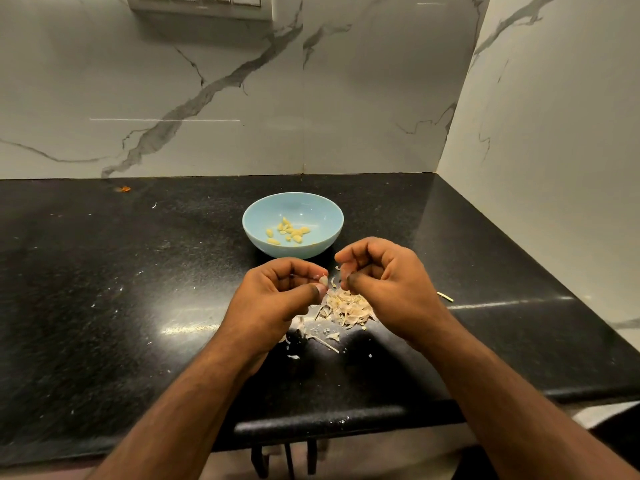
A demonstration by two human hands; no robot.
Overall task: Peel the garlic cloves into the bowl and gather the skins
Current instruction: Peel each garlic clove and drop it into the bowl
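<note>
Switch plate [201,5] cut off by top edge; skins [348,306] partly hidden behind hands.

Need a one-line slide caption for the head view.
Left hand pinches a garlic clove, right hand pulls skin, above the skins pile; blue bowl holds peeled cloves.

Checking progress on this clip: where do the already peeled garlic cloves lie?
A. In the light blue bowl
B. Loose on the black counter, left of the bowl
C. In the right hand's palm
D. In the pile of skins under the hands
A: the peeled garlic cloves lie on the bottom of the light blue bowl, while the pile of skins sits on the black counter nearer the person.
</note>
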